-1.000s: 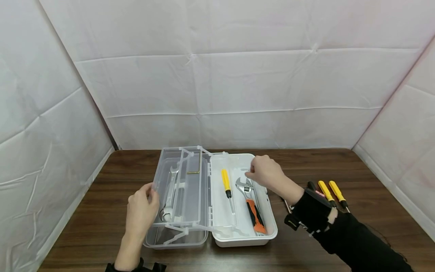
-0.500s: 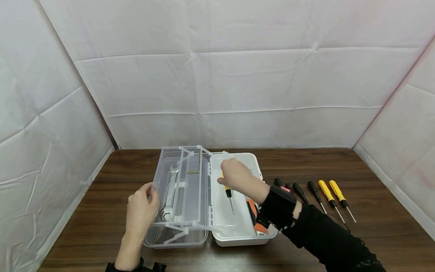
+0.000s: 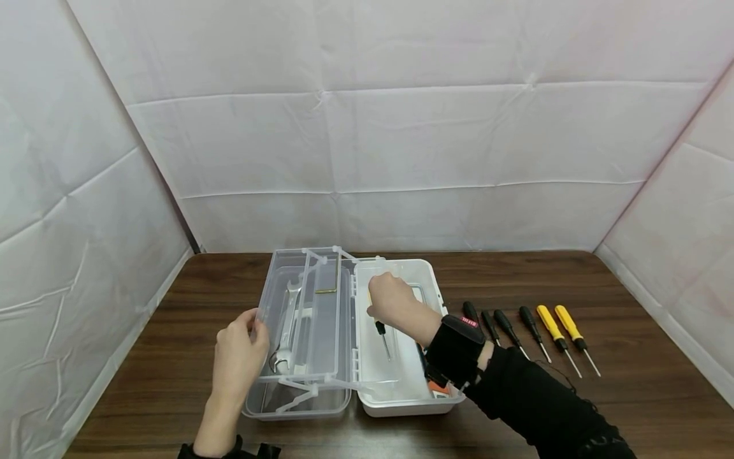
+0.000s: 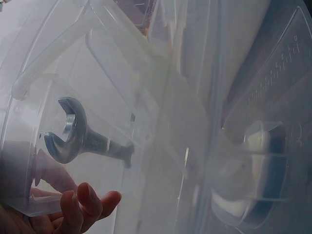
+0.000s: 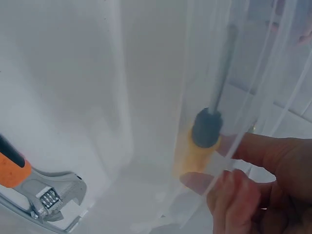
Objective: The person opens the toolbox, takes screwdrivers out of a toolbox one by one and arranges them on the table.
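In the head view my left hand (image 3: 241, 350) pinches the left edge of the clear tray (image 3: 325, 331), which is raised on hinged arms over the toolbox's open lid (image 3: 321, 408). An open-end wrench (image 4: 73, 134) shows through the clear plastic beside that hand. My right hand (image 3: 395, 303) is over the white toolbox base (image 3: 410, 411). Its thumb and fingers hold a screwdriver (image 5: 207, 127) by the yellow handle, partly behind clear plastic, with the shaft pointing toward me. An adjustable wrench (image 5: 51, 197) with an orange handle lies in the base, mostly hidden by my right wrist in the head view.
Right of the toolbox, several black-handled screwdrivers (image 3: 506, 324) and two yellow-handled screwdrivers (image 3: 550, 322) lie in a row on the wooden table (image 3: 510, 274). A brass-coloured hex key (image 3: 337, 274) rests in the tray. White cloth walls (image 3: 424, 140) enclose the table.
My right hand has moved left from above the adjustable wrench to the yellow screwdriver and taken its handle. The screwdriver has shifted slightly left. My left hand has stayed in place.
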Action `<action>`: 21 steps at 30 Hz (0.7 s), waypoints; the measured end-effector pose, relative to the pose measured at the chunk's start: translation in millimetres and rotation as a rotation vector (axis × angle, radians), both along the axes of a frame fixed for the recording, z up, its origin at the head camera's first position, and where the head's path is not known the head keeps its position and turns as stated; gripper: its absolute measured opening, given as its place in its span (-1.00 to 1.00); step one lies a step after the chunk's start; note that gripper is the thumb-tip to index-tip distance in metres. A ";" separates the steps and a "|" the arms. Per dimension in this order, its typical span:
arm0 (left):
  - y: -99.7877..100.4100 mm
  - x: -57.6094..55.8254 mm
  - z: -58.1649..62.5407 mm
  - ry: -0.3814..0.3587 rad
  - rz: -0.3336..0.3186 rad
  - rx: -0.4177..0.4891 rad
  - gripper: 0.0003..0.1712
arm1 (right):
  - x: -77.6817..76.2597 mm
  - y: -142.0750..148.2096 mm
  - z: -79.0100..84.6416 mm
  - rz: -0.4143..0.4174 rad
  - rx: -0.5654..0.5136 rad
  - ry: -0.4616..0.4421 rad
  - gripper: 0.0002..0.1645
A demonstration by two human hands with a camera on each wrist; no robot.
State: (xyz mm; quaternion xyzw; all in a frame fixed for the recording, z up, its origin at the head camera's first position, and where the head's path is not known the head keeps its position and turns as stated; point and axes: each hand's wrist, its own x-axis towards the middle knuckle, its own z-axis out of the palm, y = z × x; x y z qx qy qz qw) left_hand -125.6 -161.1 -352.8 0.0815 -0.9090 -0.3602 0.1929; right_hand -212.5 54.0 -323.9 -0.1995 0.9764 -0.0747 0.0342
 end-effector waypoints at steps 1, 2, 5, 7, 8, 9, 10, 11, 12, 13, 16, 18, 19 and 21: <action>-0.1 -0.1 -0.1 -0.001 0.001 -0.001 -0.62 | -0.2 -0.5 -1.0 0.000 0.016 0.011 -0.64; -0.1 -0.2 -0.2 -0.003 0.002 -0.002 -0.62 | -0.2 -1.1 -2.0 0.000 0.030 0.019 -0.66; -0.3 -0.4 -0.6 -0.004 0.002 -0.002 -0.61 | -1.0 -3.0 -4.7 0.006 0.078 0.057 -0.68; -0.3 -0.4 -0.9 -0.002 0.003 -0.002 -0.61 | -1.9 -3.8 -6.2 0.005 0.085 0.070 -0.66; -0.3 -0.4 -1.0 -0.001 0.003 -0.003 -0.61 | -2.3 -4.1 -6.7 -0.001 0.078 0.069 -0.65; -0.2 -0.4 -1.0 0.000 0.003 -0.003 -0.62 | -2.8 -4.3 -7.3 -0.006 0.063 0.067 -0.64; -0.2 -0.3 -1.0 0.000 0.002 -0.003 -0.62 | -3.3 -4.4 -7.6 -0.012 0.047 0.058 -0.63; -0.1 -0.2 -0.9 0.002 0.001 -0.003 -0.62 | -3.7 -4.6 -7.8 -0.018 0.028 0.048 -0.63; 0.0 -0.1 -0.8 0.002 0.000 -0.003 -0.62 | -4.0 -4.7 -8.0 -0.026 0.011 0.035 -0.63; 0.1 0.0 -0.7 0.001 -0.001 -0.002 -0.62 | -4.2 -4.8 -8.1 -0.033 -0.008 0.025 -0.63; 0.6 0.6 0.1 0.001 -0.006 0.000 -0.62 | -4.5 -5.3 -7.2 -0.049 -0.056 -0.003 -0.66; 0.7 0.6 0.3 0.002 -0.005 -0.001 -0.62 | -4.3 -5.6 -5.8 -0.058 -0.093 -0.017 -0.69; 0.7 0.5 0.3 0.003 -0.004 -0.002 -0.62 | -4.1 -5.7 -4.8 -0.063 -0.113 -0.026 -0.70; 0.5 0.4 0.2 0.005 -0.002 -0.002 -0.62 | -3.5 -5.8 -2.7 -0.074 -0.154 -0.057 -0.72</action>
